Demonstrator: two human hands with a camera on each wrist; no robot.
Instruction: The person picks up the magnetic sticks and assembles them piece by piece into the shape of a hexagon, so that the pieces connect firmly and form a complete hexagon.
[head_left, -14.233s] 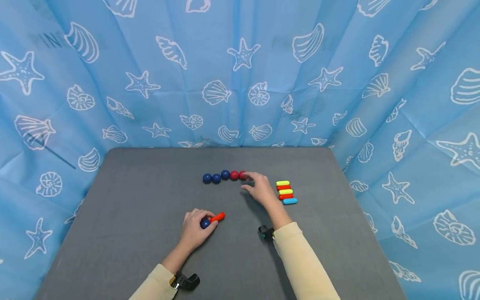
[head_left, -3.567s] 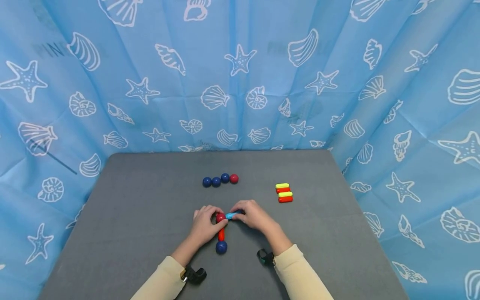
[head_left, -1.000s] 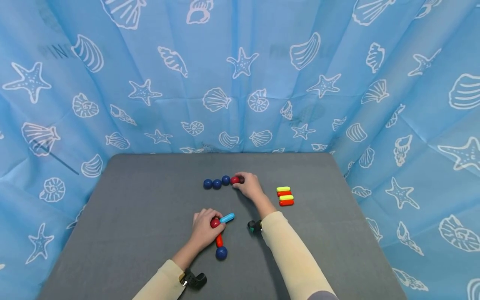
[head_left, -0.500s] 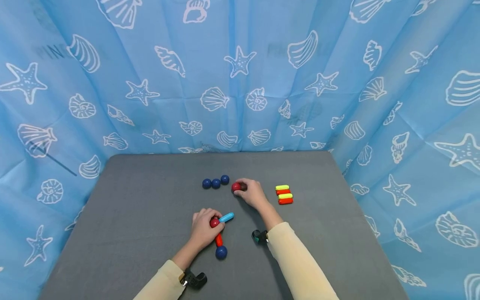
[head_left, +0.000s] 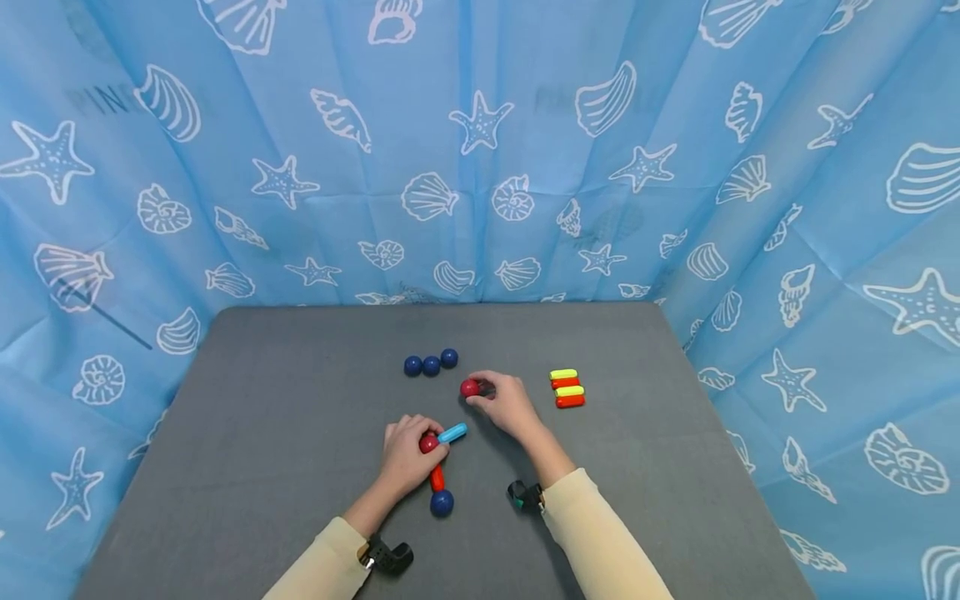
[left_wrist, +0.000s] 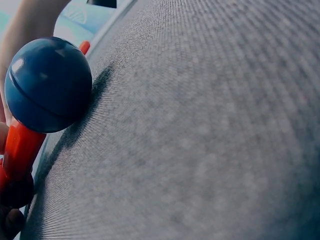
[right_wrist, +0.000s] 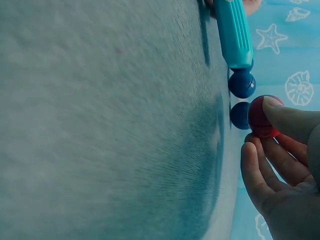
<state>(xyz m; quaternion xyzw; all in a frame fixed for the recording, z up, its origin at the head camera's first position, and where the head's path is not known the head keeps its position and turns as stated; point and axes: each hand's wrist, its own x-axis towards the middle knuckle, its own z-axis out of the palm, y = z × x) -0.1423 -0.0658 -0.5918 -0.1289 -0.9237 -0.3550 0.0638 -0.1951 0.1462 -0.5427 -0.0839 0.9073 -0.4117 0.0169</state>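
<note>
My left hand (head_left: 407,456) grips a red ball (head_left: 429,443) on the table. A light blue rod (head_left: 452,433) sticks out from that ball towards the upper right, its far end bare. A red rod (head_left: 437,477) runs from it towards me, ending in a blue ball (head_left: 442,503), which looms large in the left wrist view. Between thumb and fingers my right hand (head_left: 508,403) pinches another red ball (head_left: 469,388), a short way beyond the light blue rod's free end. In the right wrist view the pinched red ball (right_wrist: 262,116) shows clearly.
Several blue balls (head_left: 431,366) sit in a short row towards the back of the grey table (head_left: 315,367). To the right lies a stack of alternating yellow and red rods (head_left: 567,389). A blue curtain (head_left: 480,233) with shell prints hangs behind and at the sides.
The right hand has taken the last red ball from the back row and carried it nearer me. Earlier, the red ball and light blue rod joined the left hand's piece.
</note>
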